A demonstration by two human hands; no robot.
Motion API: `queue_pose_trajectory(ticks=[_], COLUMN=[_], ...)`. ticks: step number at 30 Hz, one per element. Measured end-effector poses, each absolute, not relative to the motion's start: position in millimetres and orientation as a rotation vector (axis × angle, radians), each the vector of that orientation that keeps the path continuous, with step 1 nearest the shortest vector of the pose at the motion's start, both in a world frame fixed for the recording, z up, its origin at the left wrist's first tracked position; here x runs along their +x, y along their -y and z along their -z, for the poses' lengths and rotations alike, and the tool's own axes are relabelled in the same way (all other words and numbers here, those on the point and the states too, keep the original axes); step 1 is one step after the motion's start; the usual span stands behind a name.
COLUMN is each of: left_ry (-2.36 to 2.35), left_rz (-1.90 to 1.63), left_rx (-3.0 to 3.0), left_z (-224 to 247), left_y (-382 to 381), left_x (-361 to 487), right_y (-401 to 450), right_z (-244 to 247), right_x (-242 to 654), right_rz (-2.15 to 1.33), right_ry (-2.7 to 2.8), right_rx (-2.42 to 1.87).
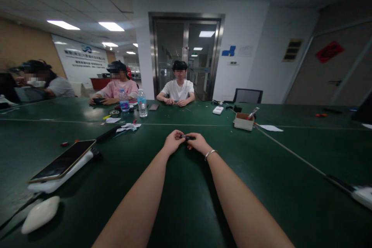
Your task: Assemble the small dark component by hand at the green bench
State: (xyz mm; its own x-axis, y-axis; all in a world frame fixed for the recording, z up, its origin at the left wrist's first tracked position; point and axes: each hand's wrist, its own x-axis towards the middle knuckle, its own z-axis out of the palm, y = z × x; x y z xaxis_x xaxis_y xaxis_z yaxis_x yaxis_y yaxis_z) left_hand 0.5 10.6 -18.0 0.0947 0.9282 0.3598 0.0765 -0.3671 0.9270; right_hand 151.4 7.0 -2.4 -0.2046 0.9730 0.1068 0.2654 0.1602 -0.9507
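Both my arms reach forward over the dark green table (186, 209). My left hand (173, 141) and my right hand (200, 143) meet just above its surface. Between their fingertips is a small dark object (188, 138), slim and short, with a lighter end by the left fingers. Its kind is too small to make out. The left fingers pinch one end, and the right thumb and fingers close around the other. A silver bracelet (210, 155) circles my right wrist.
At left, a phone (64, 161) rests on a white device, near a white mouse (41, 214). Two water bottles (142, 103) stand farther back. A small box (244, 121) holding tools sits at right, beside white paper (271, 128). Several people sit across the table.
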Motion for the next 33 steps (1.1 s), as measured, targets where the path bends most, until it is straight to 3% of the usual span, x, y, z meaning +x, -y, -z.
queue_pose_trajectory(ticks=[9,33], left_ry=[-1.100,-1.192], left_rz=[-1.367,-1.260], left_rx=[1.624,1.592], left_z=[17,11], left_y=[-12,-11], left_x=[-5,-5], right_y=[-1,-3], right_z=[-2,2], right_x=[163,175], right_rz=[-1.471,-1.535], right_ry=[1.263,1.202], right_rx=[-0.991,-0.758])
